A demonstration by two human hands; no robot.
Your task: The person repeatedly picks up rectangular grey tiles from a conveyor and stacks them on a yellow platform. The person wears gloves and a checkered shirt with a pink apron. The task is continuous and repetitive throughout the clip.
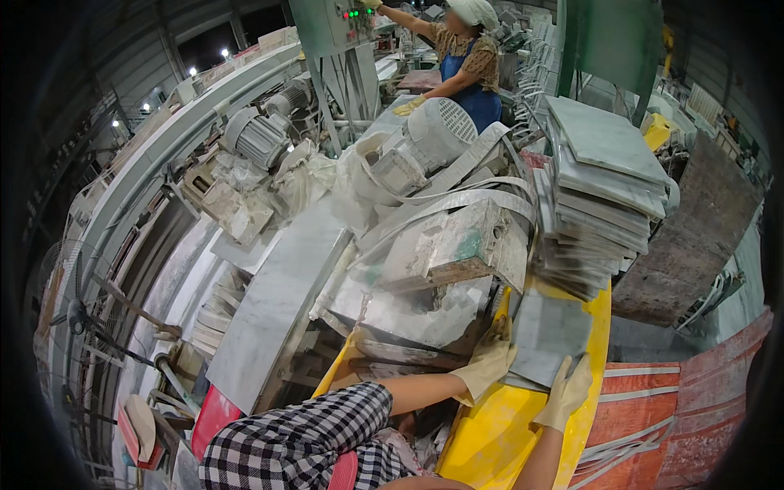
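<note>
1. Gloves cover both our hands, and both are on one grey stone slab (549, 333) that lies flat on the yellow surface near us. Our left hand (490, 359) curls over the slab's left edge with the fingers closed on it; our right hand (565, 392) presses its near right corner with the fingers bent over the rim. Neither hand is spread wide, and both have hold of the slab, one on each side, which we judge keeps a flat, heavy piece level and steady.

2. The slab sits on the yellow trough (490, 441), a long sloped tray running from near us toward the far right. Apart from the slab, its near part looks bare except for pale dust.

3. Just beyond the slab, at the far end of the trough, stands a stack of grey slabs (600, 196), laid flat one on another and fanned unevenly. We judge they are piled flat so that the thin edges do not chip.

4. Left of the trough lies a dusty machine housing (457, 245) with a round grey motor (433, 135) behind it, all coated in white stone dust. A long pale plank (273, 314) leans across the frame to the left.

5. Far off, another person in a blue apron (474, 90) reaches up to a green control box (331, 24).

6. To the right, red and white woven sacking (678, 416) covers something we cannot see inside.
</note>
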